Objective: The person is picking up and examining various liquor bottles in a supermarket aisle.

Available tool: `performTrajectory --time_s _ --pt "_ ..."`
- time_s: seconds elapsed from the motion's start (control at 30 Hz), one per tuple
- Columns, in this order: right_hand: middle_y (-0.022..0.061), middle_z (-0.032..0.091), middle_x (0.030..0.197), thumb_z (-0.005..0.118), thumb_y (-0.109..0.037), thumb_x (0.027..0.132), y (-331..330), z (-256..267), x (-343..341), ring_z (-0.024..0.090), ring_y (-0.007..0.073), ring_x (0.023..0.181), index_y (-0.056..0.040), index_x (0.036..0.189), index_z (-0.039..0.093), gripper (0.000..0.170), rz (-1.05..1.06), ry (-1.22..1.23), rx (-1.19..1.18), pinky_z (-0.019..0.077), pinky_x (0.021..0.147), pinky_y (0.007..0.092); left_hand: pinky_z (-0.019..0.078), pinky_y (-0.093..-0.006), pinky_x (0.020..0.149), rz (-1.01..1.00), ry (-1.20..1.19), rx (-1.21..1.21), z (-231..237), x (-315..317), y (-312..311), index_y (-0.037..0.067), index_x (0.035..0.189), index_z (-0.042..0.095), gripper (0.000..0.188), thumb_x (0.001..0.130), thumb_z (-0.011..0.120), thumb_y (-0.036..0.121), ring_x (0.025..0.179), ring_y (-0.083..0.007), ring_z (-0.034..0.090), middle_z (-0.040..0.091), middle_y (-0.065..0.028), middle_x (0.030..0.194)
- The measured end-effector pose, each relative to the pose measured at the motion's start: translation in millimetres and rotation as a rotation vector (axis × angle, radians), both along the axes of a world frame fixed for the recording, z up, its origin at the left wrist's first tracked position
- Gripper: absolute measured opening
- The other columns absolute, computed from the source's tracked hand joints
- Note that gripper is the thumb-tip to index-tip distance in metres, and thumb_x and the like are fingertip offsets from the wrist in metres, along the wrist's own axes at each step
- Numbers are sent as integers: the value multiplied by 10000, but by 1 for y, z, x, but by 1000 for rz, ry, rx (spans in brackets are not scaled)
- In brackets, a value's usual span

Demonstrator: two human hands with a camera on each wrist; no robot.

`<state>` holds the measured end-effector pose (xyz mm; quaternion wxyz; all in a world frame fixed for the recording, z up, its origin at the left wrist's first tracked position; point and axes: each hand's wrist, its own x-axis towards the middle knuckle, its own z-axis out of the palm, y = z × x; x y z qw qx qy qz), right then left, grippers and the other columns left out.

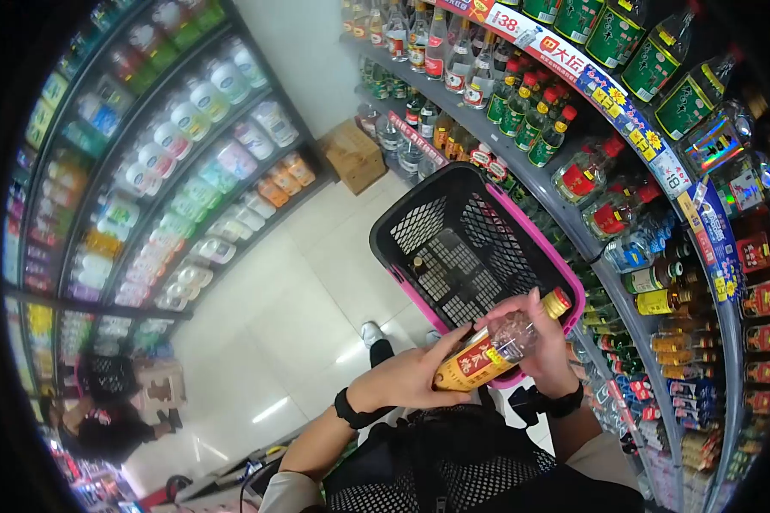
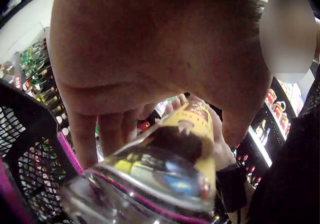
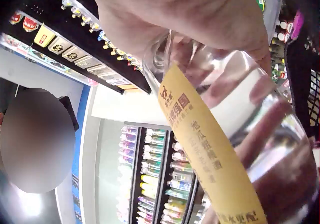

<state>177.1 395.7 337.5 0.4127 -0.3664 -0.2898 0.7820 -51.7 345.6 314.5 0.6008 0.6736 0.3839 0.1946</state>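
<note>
Both hands hold a clear glass bottle (image 1: 513, 336) with a yellow-and-red label and a red-and-gold cap, tilted in front of the body. My left hand (image 1: 409, 376) grips its lower end, thumb on one side and fingers on the other. The right hand (image 1: 549, 346) curls round the upper part below the cap. In the right wrist view, a yellow side strip with printed characters runs along the bottle (image 3: 280, 149), with fingers showing through the glass. The left wrist view shows the thick base of the bottle (image 2: 145, 189) under the left palm.
Beyond the hands stands a black mesh shopping basket (image 1: 391, 252) with a pink rim. Shelves of bottles (image 1: 603, 184) curve along the right, and a toiletries shelf (image 1: 188, 128) stands at left. A cardboard box (image 1: 355, 158) sits on the tiled floor. Another person (image 1: 103, 427) is at lower left.
</note>
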Motion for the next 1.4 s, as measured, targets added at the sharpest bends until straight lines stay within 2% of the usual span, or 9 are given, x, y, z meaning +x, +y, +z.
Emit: performTrajectory --time_s 0.2,0.3,0.4,0.47,0.57,0.67,0.87,1.07,1.4 --pt "151 702 892 525 -480 990 19 17 -64 663 198 795 7 892 671 517 -378 -402 131 514 750 336 540 -401 843 166 0 190 -29 -128 16 21 1464 348 772 892 709 393 1091 -361 630 604 -261 1215" --pt "122 688 853 540 -444 990 29 8 -95 656 203 762 -2 886 666 471 -556 -421 151 510 729 328 533 -404 870 262 286 339 -75 -216 6 -1 1393 445 689 911 666 439 1091 -363 633 618 -253 1211" --pt "106 675 853 581 -385 982 44 -4 -121 653 212 759 -13 900 652 387 -669 -449 190 513 732 332 520 -411 896 385 479 211 -125 -288 -19 -19 1323 511 617 931 626 443 1083 -384 629 629 -257 1193" --pt "96 668 850 608 -356 974 59 -17 -131 650 208 751 -16 903 647 349 -730 -481 223 512 728 330 505 -424 920 549 402 -263 -151 -322 -34 -22 1310 518 617 932 606 457 1078 -403 621 639 -267 1162" --pt "72 675 913 683 -238 938 80 -48 -143 622 150 823 -34 902 647 210 -746 -518 263 495 756 306 526 -399 896 527 654 -204 -212 -363 -63 -30 1315 526 615 922 631 431 1035 -349 660 659 -254 1144" --pt "67 674 906 684 -233 936 99 -81 -147 616 142 808 -37 893 645 205 -797 -636 335 492 751 304 511 -433 916 439 754 -244 -253 -374 -90 -18 1285 543 611 923 605 470 1047 -382 648 665 -253 1127" --pt "20 651 874 703 -251 930 142 -147 -157 584 103 796 -41 920 652 216 -880 -755 256 473 751 279 541 -388 845 564 373 -475 -294 -373 -113 -2 1244 586 474 942 618 362 963 -304 695 709 -211 1027" --pt "44 671 952 693 -268 937 194 -239 -149 607 126 884 -11 1021 660 272 -906 -973 307 477 843 286 549 -352 762 618 312 -643 -334 -378 -96 -13 1229 588 430 955 599 319 888 -250 708 713 -177 998" --pt "52 696 890 647 -466 932 269 -375 -149 639 140 830 -10 1036 677 468 -805 -1101 -72 497 813 293 557 -309 668 802 488 -882 -292 -396 6 -11 1178 582 317 969 577 226 797 -188 689 683 -121 997"
